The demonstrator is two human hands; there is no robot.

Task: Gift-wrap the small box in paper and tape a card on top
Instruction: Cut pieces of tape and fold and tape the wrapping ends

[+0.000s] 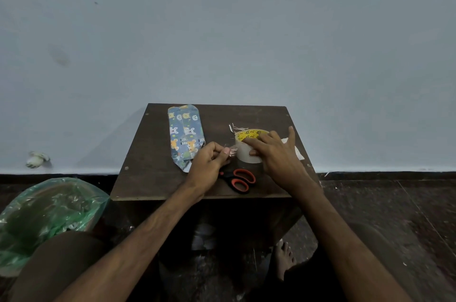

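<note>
A short strip of tape [232, 151] is pinched between the thumb and fingertips of the left hand [209, 161] and is drawn out leftward from the tape roll [245, 154]. The roll is held upright on the table [153, 178] by the right hand [274, 151], whose fingers are curled over its top and whose thumb is pressed to its side. The wrapped box [186, 136] is seen behind and to the left of the left hand, close beside it. Its long axis runs away from the person, and its near end of paper looks loosely folded. The left hand is plainly the nearer one to it, so the strip would likely be carried a short way left. The scissors [240, 179] lie just in front of both hands, handles toward the right. A white sheet [299, 154], possibly the card, is partly hidden under the right hand.
</note>
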